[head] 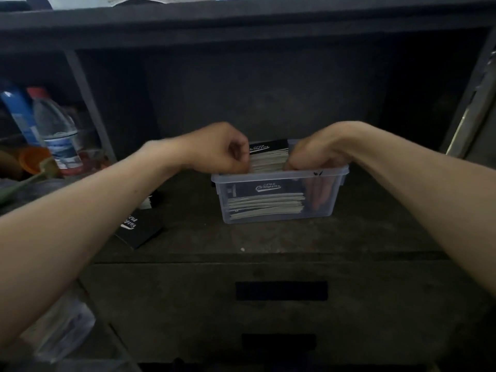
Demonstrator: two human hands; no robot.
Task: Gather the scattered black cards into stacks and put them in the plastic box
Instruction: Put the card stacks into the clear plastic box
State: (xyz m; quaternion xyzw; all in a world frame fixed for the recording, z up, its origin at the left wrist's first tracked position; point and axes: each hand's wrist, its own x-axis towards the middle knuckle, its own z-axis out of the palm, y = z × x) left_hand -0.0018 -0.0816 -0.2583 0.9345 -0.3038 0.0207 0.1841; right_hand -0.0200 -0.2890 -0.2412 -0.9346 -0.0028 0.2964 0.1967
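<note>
Card stack (269, 157) held in plastic box (279, 176), loose cards (139, 229), water bottle (56, 130) left

Box (279, 216) mouth mostly plugged by my card stack (268, 158); my right hand (314, 154) fills its right end. Shelf (375, 224) open right of box; loose cards (139, 226), bottle (57, 130) left.

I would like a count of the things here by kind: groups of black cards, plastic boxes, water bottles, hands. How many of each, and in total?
Black card groups: 4 (held stack, stack inside the box, two loose piles)
Plastic box: 1
Water bottle: 1
Hands: 2 (left hand, right hand)
Total: 8
</note>
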